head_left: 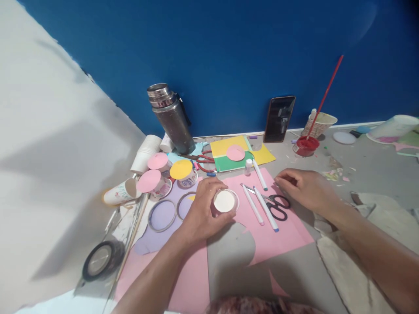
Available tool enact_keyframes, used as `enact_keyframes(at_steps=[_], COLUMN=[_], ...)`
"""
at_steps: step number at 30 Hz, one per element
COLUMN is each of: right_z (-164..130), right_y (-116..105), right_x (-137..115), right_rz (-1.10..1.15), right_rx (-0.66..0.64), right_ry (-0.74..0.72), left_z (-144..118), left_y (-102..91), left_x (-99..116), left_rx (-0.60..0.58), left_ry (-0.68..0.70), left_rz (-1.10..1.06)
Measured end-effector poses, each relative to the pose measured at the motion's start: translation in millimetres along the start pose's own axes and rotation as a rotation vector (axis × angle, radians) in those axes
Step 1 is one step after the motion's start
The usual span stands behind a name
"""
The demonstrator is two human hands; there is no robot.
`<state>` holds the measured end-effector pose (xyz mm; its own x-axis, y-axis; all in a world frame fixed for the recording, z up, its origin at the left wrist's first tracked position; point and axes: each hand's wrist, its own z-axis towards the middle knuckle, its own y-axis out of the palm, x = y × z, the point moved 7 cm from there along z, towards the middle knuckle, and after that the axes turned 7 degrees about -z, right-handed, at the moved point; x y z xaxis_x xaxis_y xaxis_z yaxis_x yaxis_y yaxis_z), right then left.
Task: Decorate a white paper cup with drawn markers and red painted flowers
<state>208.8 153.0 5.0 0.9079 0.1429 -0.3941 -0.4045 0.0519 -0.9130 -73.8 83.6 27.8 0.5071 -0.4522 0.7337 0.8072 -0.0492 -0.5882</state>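
Observation:
My left hand is wrapped round a short paper cup, whose round white end faces up; its side is mostly hidden by my fingers. To the right, my right hand rests near the edge of a pink paper sheet, with its fingers curled together. Whether anything is between those fingertips is hidden. Between my hands lie black-handled scissors, a pink-tipped marker and a blue-tipped marker. A green-tipped marker lies beyond them, beside a small white-capped bottle.
At the left stand several short cups topped with paper discs, one yellow, near stacked white cups and tape rings. A steel flask, red-handled pliers, leaning phone and red pot line the back. Cloth lies right.

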Motion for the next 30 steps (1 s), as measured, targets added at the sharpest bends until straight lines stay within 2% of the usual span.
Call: enact_keyframes(at_steps=[4,9,14,17,21,26,30], right_z=[-1.6,-3.1,-0.5,1.2,-2.2,-12.4,-22.4], right_y=[2.0,3.9,-9.1,-16.7,-12.5,14.2,35.2], right_x=[-3.6,-5.9,-15.5,-29.3,-55.3,-75.0,-83.0], right_rz=[0.074,0.162,0.252,0.297,0.411,0.704,0.847], right_rx=[0.013,0.019,0.040,-0.003,-0.197,-0.486,-0.657], right_ry=[-0.009,-0.006,0.012,0.018,0.000,0.043,0.043], left_z=[-1.5,-4.2,-4.1,-2.1,-0.1,-1.2,-2.0], left_y=[3.3,11.1,10.3,9.2,3.0,-9.9,-14.1], left_x=[-0.2,-4.9,-9.8,-6.8,-2.4,-0.3,0.8], left_rx=[0.007,-0.052,-0.028,-0.012,0.022,0.087,0.114], left_ry=[-0.029,-0.083,-0.119,-0.100,-0.114,-0.113,-0.104], left_rz=[-0.052,-0.090,-0.122,-0.111,-0.210,-0.438,-0.477])
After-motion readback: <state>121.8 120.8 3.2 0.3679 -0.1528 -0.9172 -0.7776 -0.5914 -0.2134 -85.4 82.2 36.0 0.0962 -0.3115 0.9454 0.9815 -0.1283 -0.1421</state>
